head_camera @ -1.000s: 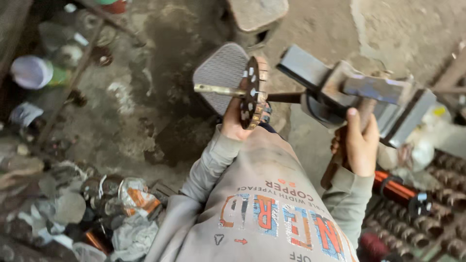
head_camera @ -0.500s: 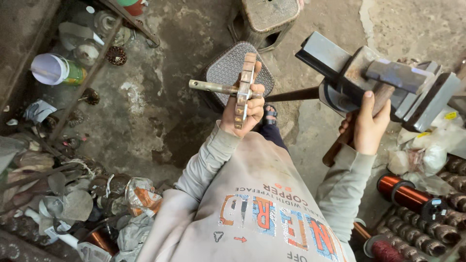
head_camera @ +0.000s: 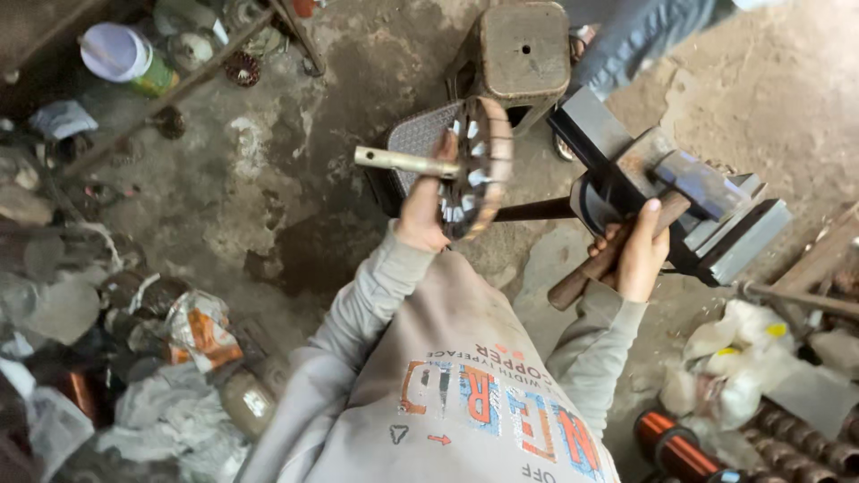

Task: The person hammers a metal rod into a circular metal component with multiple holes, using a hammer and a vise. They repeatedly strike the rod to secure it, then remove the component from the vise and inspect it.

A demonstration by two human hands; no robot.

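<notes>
In the half-second before this moment the left hand (head_camera: pixel 420 207) had raised the rotor (head_camera: pixel 474 170) and turned it, so that the laminated disc, seen more nearly edge-on a moment earlier, showed its slotted rim and pale patches between the slots. The right hand (head_camera: pixel 637 255) had shifted little; the hammer (head_camera: pixel 626 228) stayed against the vise (head_camera: pixel 689 206), its head lying on top of the jaws. Judging by this, the piece was being looked over or repositioned in the air rather than struck.

The rotor was a rusty brown wheel of stacked plates on a pale metal shaft (head_camera: pixel 403 161) that stuck out to the left. It was held up in front of the chest, above the concrete floor (head_camera: pixel 268 206), just left of the vise and clear of it. The left grip was closed around the disc near its lower edge, thumb up against the face. The right grip was wrapped fully round the wooden hammer handle. A metal stool (head_camera: pixel 523 54) stood beyond the rotor, and copper coils (head_camera: pixel 671 447) lay at lower right.
</notes>
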